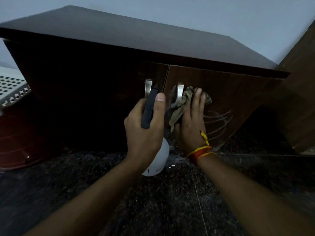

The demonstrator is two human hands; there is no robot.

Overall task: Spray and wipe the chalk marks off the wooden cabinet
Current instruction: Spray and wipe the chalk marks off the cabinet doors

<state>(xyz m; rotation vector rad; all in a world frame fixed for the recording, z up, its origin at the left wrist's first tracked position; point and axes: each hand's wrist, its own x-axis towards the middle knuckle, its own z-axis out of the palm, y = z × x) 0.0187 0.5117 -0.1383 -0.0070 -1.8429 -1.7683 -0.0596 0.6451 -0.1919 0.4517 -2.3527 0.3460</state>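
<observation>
R fingers (197, 99) flat on cloth (180, 108); L hand (144, 126) grips spray bottle (158, 159); basket (12, 87) far left.

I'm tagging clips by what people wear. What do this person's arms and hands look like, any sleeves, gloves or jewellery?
Both forearms are bare as far as the picture shows: no sleeves and no gloves. The right hand has a red and yellow thread band tied round the wrist, with a loose yellow end lying up along the back of the hand. The left hand and its wrist carry nothing: no watch, no band, no rings in view.
</observation>
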